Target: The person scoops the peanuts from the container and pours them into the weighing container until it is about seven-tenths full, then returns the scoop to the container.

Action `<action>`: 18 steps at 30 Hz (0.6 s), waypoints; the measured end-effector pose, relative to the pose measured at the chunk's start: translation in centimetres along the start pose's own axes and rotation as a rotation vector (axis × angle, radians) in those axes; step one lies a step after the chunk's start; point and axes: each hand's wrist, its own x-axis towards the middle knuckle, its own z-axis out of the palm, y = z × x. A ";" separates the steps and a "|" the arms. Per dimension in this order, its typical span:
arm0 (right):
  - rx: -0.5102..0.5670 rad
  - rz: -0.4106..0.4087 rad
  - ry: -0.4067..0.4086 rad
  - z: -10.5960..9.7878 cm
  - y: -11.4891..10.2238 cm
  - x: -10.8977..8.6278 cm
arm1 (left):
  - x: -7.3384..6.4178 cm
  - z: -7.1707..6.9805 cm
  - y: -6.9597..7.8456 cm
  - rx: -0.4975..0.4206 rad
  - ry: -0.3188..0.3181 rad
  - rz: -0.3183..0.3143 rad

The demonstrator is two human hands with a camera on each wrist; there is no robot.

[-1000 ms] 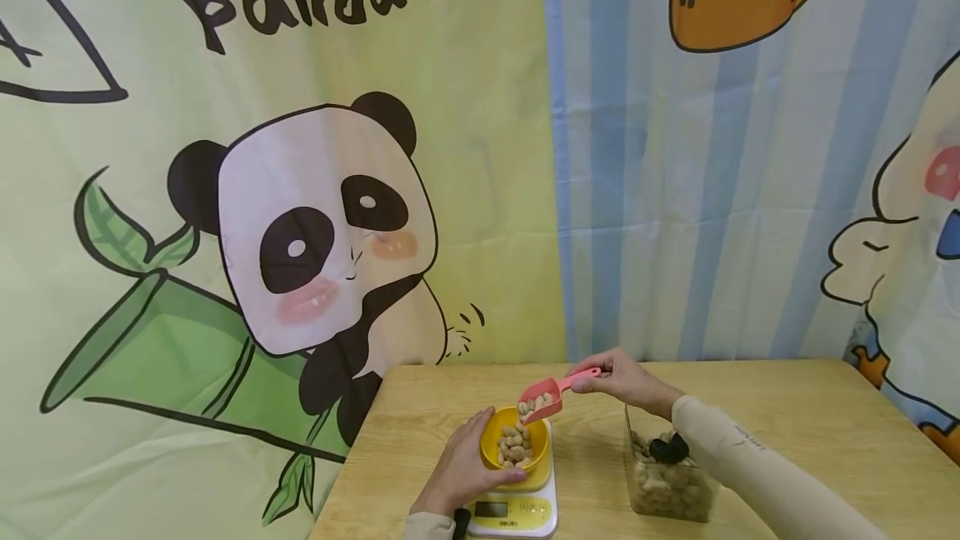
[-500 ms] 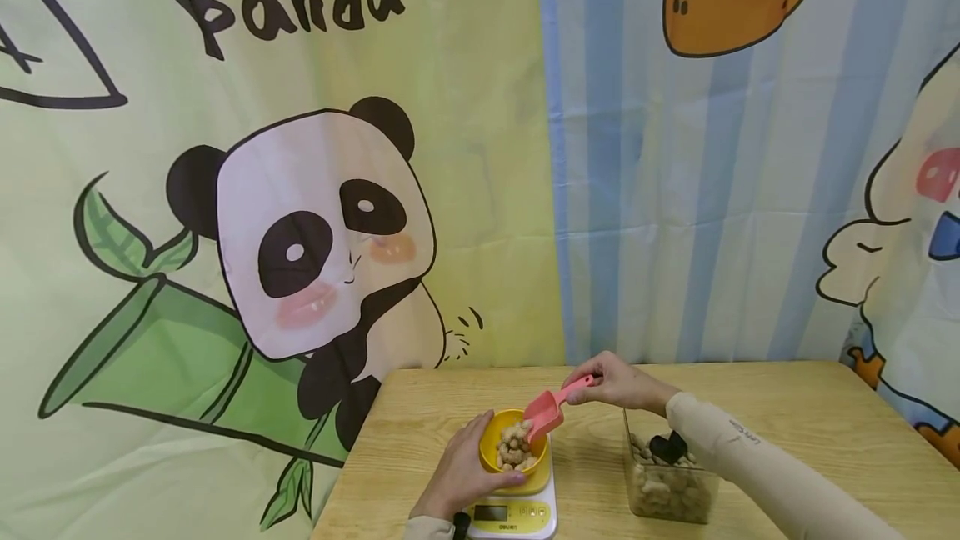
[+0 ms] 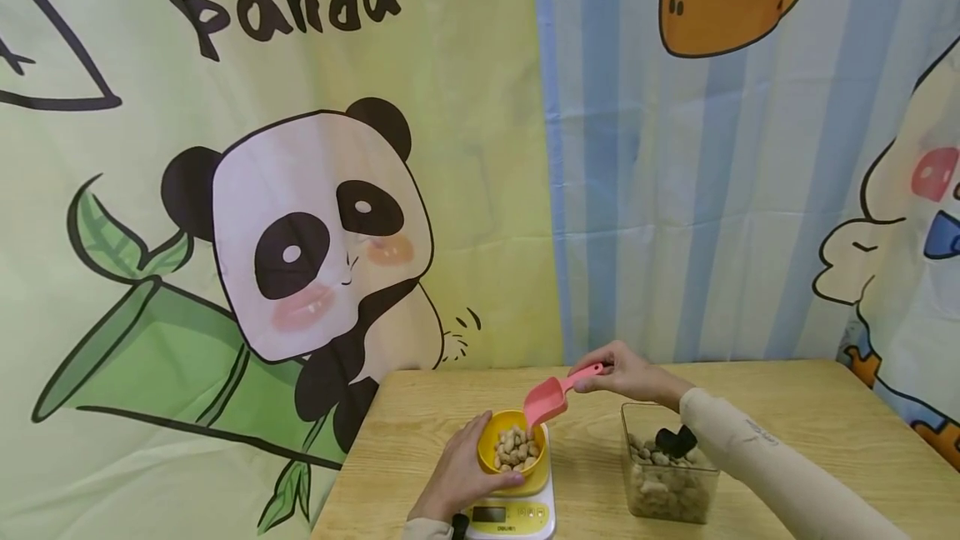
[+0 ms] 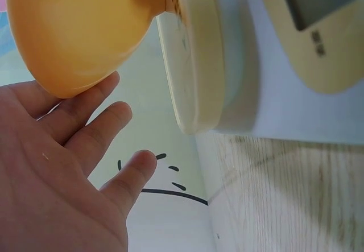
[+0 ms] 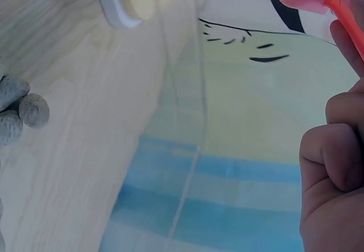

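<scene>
My left hand (image 3: 459, 463) holds a yellow bowl (image 3: 489, 433), thumb on its near side and fingers along its left side. The bowl, with peanuts in their shells (image 3: 516, 450) inside, is on a white and yellow kitchen scale (image 3: 531, 521). In the left wrist view, the fingertips touch the bowl's outer wall (image 4: 85, 30). My right hand (image 3: 632, 375) grips a pink scoop (image 3: 546, 401) by its handle. Tilted down to the left, the scoop has its lip at the bowl's right rim, and no peanuts show on it.
Right of the scale, under my right forearm, stands a clear plastic container (image 3: 670, 497) of peanuts. A black wrist strap (image 3: 677, 440) shows above it. Behind the wooden table (image 3: 787, 407) hangs a printed curtain (image 3: 495, 273).
The scoop tipped down into the bowl and its peanuts dropped in. Since then my right hand has risen slightly, lifting the scoop up and right. My left hand stays at the bowl.
</scene>
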 end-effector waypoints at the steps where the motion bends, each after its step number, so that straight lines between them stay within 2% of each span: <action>1: 0.005 0.001 0.014 -0.2 -0.1 -0.2 | 0.0 0.0 0.0 0.000 0.000 0.004; 10: 0.047 0.018 0.122 -2.7 -0.4 -3.3 | -0.1 -0.3 -0.2 0.005 -0.010 -0.008; 18: 0.025 0.072 0.207 -5.2 0.0 -7.5 | 0.0 -0.4 -0.3 -0.001 -0.005 -0.019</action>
